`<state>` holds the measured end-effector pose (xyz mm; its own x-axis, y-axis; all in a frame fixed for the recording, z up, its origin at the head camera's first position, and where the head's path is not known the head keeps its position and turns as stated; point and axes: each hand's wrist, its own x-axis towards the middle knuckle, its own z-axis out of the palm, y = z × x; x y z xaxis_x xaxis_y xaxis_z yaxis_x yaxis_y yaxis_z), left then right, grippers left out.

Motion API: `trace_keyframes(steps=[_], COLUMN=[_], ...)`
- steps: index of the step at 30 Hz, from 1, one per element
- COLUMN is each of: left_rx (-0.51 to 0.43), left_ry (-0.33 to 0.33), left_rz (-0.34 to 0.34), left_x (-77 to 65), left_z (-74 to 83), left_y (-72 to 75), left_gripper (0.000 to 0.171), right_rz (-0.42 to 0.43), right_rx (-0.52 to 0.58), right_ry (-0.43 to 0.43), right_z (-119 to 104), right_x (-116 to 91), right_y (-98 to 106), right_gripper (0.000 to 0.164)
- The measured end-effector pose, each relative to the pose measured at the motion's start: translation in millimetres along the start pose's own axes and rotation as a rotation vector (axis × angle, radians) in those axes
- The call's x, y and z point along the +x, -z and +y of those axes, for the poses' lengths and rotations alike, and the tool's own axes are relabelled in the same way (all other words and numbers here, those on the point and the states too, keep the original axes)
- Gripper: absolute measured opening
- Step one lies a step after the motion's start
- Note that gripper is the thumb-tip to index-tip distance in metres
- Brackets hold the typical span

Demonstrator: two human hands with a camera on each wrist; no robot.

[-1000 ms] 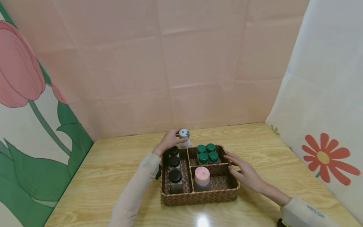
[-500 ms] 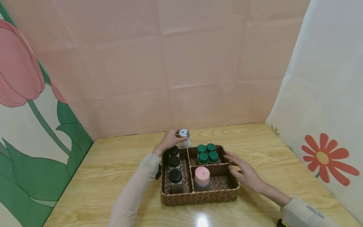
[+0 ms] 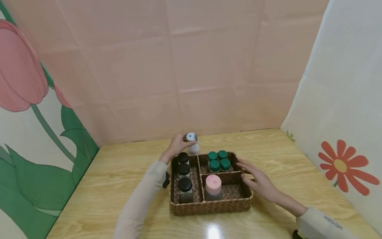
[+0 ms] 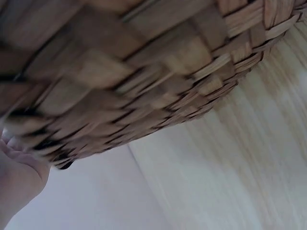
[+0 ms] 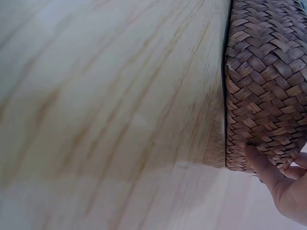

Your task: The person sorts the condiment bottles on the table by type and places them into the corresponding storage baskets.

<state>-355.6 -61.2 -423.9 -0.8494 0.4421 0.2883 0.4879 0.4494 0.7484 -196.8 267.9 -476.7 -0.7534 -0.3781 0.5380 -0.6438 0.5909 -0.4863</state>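
Observation:
My left hand [image 3: 176, 145] reaches past the back left corner of a divided woven basket [image 3: 210, 208] and grips a white bottle [image 3: 194, 149] with a grey-and-white patterned cap, just behind the basket. In the left wrist view the basket's woven side covers most of that hand. My right hand [image 3: 262, 183] rests on the basket's right side with its fingers extended; in the right wrist view its thumb [image 5: 261, 165] touches the weave. Several black-lidded jars [image 3: 185, 184] fill the left compartment. Green-capped jars [image 3: 225, 164] stand in the back right one, and a pink-capped jar [image 3: 213, 186] in the front right one.
The basket stands on a light wooden table [image 3: 119, 179]. A pink sheet [image 3: 209, 83] hangs behind the table, and a flower-printed sheet [image 3: 343, 109] borders the right side. Near the right sleeve lies a small black-and-yellow thing [image 3: 296, 234].
My left hand has shifted slightly up and to the left in the head view, with the white bottle in its grip. My right hand stays on the basket's side.

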Motion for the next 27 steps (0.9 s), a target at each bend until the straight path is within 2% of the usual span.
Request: trace_keyframes(steps=[3,10,16,24,27], left_rx=[0.011,0.037,0.078,0.063,0.059], left_ry=[-0.012,0.01,-0.014,0.014,0.0], left_rz=[0.034,0.094,0.112,0.132,0.131], left_x=[1.3,3.9,5.4,4.2,4.4], left_z=[3.1,6.1,11.5,20.0,25.1], left_y=[4.8,13.3,20.4,32.7,39.8], left_gripper=[0.034,0.036,0.031,0.035,0.036], right_rz=[-0.003,-0.012,-0.007,0.0,0.004], right_rx=[0.0,-0.002,0.004,0.013,0.009], right_ry=[-0.002,-0.015,-0.019,-0.007,-0.004], right_z=[-0.2,-1.8,0.7,4.3,5.9], right_x=[0.4,1.2,3.3,5.5,6.7], right_y=[0.4,2.3,2.3,-1.5,-2.5], right_gripper=[0.044,0.043,0.043,0.045,0.044])
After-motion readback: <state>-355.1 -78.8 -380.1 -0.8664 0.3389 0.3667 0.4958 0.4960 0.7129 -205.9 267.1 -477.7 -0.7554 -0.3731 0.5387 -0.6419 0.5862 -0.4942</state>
